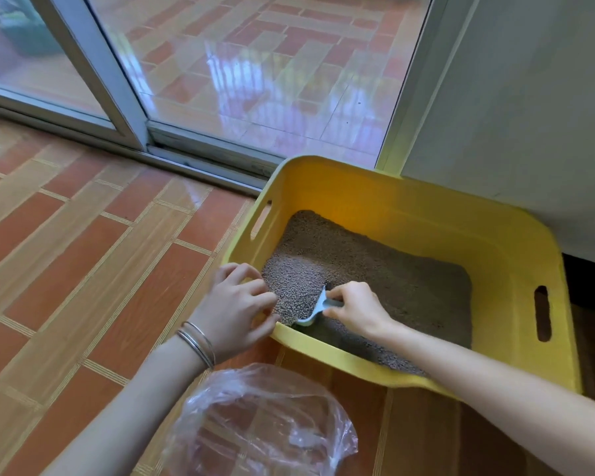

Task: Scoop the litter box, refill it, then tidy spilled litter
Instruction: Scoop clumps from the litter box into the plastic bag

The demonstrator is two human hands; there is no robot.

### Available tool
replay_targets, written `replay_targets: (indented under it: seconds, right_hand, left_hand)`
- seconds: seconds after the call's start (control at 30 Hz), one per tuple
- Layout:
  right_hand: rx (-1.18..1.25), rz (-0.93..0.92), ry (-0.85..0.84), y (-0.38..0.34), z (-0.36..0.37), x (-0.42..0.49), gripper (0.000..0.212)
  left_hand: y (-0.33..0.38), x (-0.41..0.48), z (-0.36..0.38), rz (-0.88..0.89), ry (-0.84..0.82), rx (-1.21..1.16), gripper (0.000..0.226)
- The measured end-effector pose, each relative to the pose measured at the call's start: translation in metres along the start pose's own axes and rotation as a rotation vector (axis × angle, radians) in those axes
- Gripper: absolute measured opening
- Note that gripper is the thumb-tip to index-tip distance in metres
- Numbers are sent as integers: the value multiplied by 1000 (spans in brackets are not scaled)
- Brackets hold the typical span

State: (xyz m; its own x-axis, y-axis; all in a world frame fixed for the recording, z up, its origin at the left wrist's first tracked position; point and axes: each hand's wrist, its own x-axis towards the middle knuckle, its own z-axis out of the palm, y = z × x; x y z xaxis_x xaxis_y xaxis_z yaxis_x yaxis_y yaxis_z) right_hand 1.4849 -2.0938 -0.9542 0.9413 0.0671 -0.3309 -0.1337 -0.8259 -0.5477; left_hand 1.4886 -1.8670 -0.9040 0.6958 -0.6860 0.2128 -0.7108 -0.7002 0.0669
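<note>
My head camera is the only view: it looks forward and steeply down from close above, with the litter box point(392, 201) near right and the glass door point(255, 70) far.

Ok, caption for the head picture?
Right hand digs a blue scoop into the litter; left hand holds the yellow box.
</note>
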Motion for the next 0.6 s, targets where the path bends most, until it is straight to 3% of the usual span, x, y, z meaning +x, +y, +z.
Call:
replay_targets:
  seconds: [0.2,0.6]
  right_hand:
    - [123,-35,41,3,-5,11,36]
    - [223,-210,360,18,-51,-20,35]
  left_hand:
    - [-2,0,1,12,13,1,26]
    - [2,4,3,-26,25,78,29]
